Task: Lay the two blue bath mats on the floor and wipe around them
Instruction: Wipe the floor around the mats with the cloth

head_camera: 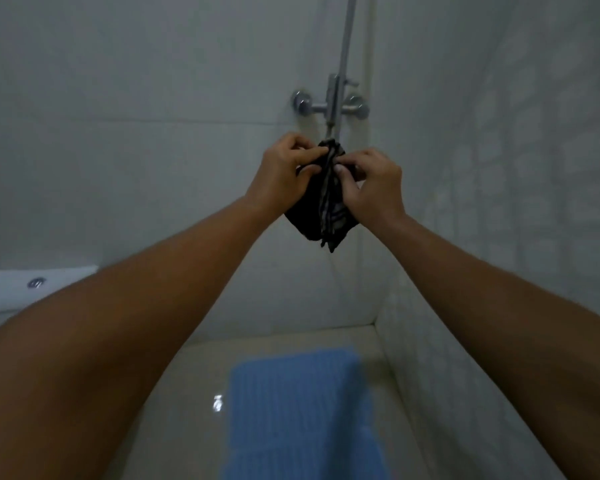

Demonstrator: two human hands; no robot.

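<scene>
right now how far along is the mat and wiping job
Blue mat already lies flat on the floor; whether it is one mat or two laid end to end I cannot tell. In hand: left hand and right hand both grip a dark cloth below the shower valve. Wiping around the mat looks still to come.

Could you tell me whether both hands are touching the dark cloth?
Touching. The head view shows the left hand and right hand pinching the dark cloth from either side at its top, below the shower tap.

Shower mixer (331,105) close above hands — wall behind; left side open.
</scene>
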